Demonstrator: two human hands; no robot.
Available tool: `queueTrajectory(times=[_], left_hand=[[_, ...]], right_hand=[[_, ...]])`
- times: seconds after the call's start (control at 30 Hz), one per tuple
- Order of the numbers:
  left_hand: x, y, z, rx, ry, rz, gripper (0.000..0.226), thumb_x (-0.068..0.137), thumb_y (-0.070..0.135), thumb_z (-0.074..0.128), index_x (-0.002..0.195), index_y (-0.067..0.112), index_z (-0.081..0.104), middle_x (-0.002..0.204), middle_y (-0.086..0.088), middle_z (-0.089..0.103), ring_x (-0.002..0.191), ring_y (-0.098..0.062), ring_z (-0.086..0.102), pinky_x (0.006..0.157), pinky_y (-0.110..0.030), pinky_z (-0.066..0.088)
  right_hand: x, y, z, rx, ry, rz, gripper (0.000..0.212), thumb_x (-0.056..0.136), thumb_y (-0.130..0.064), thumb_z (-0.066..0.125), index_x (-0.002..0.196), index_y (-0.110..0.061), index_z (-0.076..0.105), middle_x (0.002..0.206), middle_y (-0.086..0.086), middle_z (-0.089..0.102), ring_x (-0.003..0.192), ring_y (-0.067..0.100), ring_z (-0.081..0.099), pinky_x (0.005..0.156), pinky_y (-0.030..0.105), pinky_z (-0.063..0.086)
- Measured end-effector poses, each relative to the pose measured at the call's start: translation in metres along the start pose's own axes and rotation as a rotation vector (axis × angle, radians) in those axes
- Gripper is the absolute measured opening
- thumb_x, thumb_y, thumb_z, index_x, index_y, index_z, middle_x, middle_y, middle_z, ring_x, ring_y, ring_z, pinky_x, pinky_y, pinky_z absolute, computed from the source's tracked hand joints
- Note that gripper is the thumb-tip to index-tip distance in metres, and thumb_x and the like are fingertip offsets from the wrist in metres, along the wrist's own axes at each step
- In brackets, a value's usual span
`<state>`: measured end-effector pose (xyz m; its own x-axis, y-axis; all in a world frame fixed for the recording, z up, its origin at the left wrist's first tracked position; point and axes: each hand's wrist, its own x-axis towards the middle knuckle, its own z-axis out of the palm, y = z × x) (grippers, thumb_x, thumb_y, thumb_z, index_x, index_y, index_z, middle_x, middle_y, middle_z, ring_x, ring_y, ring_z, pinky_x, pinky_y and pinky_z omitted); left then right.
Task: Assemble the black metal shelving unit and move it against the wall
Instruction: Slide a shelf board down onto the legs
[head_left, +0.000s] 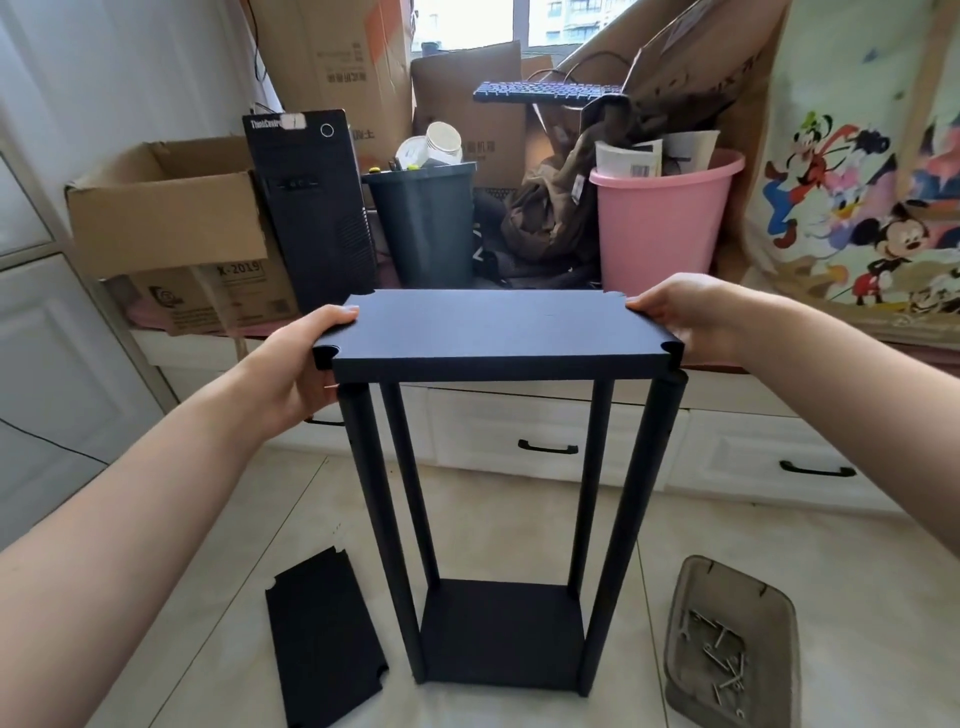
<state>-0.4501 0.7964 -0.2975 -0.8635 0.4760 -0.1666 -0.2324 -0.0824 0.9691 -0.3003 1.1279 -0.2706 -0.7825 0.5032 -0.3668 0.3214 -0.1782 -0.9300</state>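
both arms extended forward; left hand (296, 364) and right hand (685, 317) level, fingers curled in opposing side grips.

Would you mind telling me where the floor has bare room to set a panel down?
Bare tile lies left of the spare shelf panel, and between the shelving unit and the screw tray. More lies ahead, toward the drawers. The ledge with the pink bucket and boxes is crowded.
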Motion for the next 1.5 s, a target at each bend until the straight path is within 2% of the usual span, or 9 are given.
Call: queueTrajectory(times=[0.3, 0.63, 0.7, 0.83, 0.9, 1.07, 1.17, 1.3, 1.5], left_hand=[[0.006, -0.005, 0.003, 0.069, 0.021, -0.019, 0.022, 0.096, 0.030, 0.065, 0.108, 0.011, 0.065, 0.065, 0.004, 0.069, 0.050, -0.009, 0.064, 0.046, -0.021, 0.053], [0.016, -0.013, 0.004, 0.059, 0.021, -0.026, 0.031, 0.093, 0.034, 0.067, 0.111, 0.010, 0.060, 0.070, -0.002, 0.062, 0.053, -0.013, 0.060, 0.048, -0.027, 0.050], [0.016, -0.012, 0.005, 0.054, 0.015, -0.030, 0.028, 0.094, 0.034, 0.066, 0.107, 0.010, 0.060, 0.064, -0.001, 0.062, 0.052, -0.014, 0.058, 0.048, -0.025, 0.049], [0.016, -0.011, 0.007, 0.074, 0.025, -0.018, 0.028, 0.097, 0.040, 0.062, 0.102, 0.013, 0.061, 0.061, 0.001, 0.062, 0.051, -0.012, 0.059, 0.062, -0.029, 0.052], [0.014, -0.012, 0.009, 0.100, 0.008, -0.019, 0.033, 0.097, 0.048, 0.059, 0.097, 0.015, 0.062, 0.057, 0.002, 0.059, 0.044, -0.011, 0.053, 0.058, -0.027, 0.053], [0.010, -0.016, 0.013, 0.133, -0.055, -0.025, 0.035, 0.098, 0.052, 0.055, 0.095, 0.017, 0.060, 0.053, 0.004, 0.054, 0.042, -0.012, 0.044, 0.060, -0.028, 0.043], [0.007, -0.018, 0.010, 0.120, -0.098, -0.034, 0.028, 0.098, 0.044, 0.058, 0.101, 0.016, 0.059, 0.059, 0.002, 0.060, 0.045, -0.012, 0.053, 0.058, -0.027, 0.052], [0.005, -0.018, 0.006, 0.128, -0.164, -0.050, 0.039, 0.099, 0.048, 0.056, 0.116, 0.014, 0.058, 0.071, -0.004, 0.070, 0.056, -0.022, 0.067, 0.059, -0.031, 0.059], [0.002, -0.023, 0.002, 0.193, -0.214, -0.043, 0.049, 0.097, 0.060, 0.050, 0.104, 0.013, 0.062, 0.072, -0.010, 0.064, 0.050, -0.022, 0.058, 0.059, -0.032, 0.055]], right_hand=[[0.010, 0.005, 0.000, -0.147, 0.048, 0.019, 0.013, 0.100, -0.021, 0.049, 0.094, -0.016, 0.059, 0.058, -0.005, 0.067, 0.050, 0.013, 0.063, 0.048, 0.025, 0.045], [0.013, 0.010, -0.006, -0.057, 0.031, 0.035, 0.012, 0.100, -0.017, 0.052, 0.095, -0.009, 0.060, 0.082, 0.003, 0.065, 0.068, 0.016, 0.063, 0.069, 0.029, 0.047], [0.014, 0.009, -0.005, -0.060, 0.048, 0.046, 0.010, 0.100, -0.018, 0.053, 0.098, -0.010, 0.058, 0.083, 0.002, 0.063, 0.067, 0.016, 0.063, 0.066, 0.029, 0.048], [0.012, 0.007, -0.004, -0.062, 0.075, 0.076, 0.017, 0.101, -0.021, 0.052, 0.089, -0.011, 0.059, 0.063, -0.001, 0.068, 0.042, 0.011, 0.064, 0.038, 0.019, 0.048], [0.011, 0.007, -0.005, -0.026, 0.073, 0.080, 0.021, 0.101, -0.020, 0.051, 0.086, -0.009, 0.059, 0.056, 0.000, 0.068, 0.042, 0.012, 0.064, 0.038, 0.020, 0.050], [0.016, 0.005, -0.007, -0.115, 0.121, 0.074, 0.016, 0.099, -0.026, 0.055, 0.091, -0.012, 0.058, 0.083, 0.001, 0.059, 0.067, 0.014, 0.057, 0.069, 0.026, 0.044], [0.016, 0.006, -0.009, -0.147, 0.125, 0.074, 0.018, 0.098, -0.026, 0.057, 0.089, -0.010, 0.058, 0.078, 0.001, 0.058, 0.058, 0.015, 0.058, 0.058, 0.025, 0.046], [0.017, 0.006, -0.008, -0.175, 0.128, 0.078, 0.019, 0.098, -0.027, 0.057, 0.089, -0.010, 0.057, 0.081, 0.002, 0.057, 0.064, 0.016, 0.055, 0.062, 0.026, 0.041], [0.020, 0.004, -0.008, -0.226, 0.150, 0.064, 0.019, 0.098, -0.030, 0.057, 0.101, -0.011, 0.056, 0.092, 0.003, 0.053, 0.066, 0.016, 0.053, 0.063, 0.026, 0.039]])
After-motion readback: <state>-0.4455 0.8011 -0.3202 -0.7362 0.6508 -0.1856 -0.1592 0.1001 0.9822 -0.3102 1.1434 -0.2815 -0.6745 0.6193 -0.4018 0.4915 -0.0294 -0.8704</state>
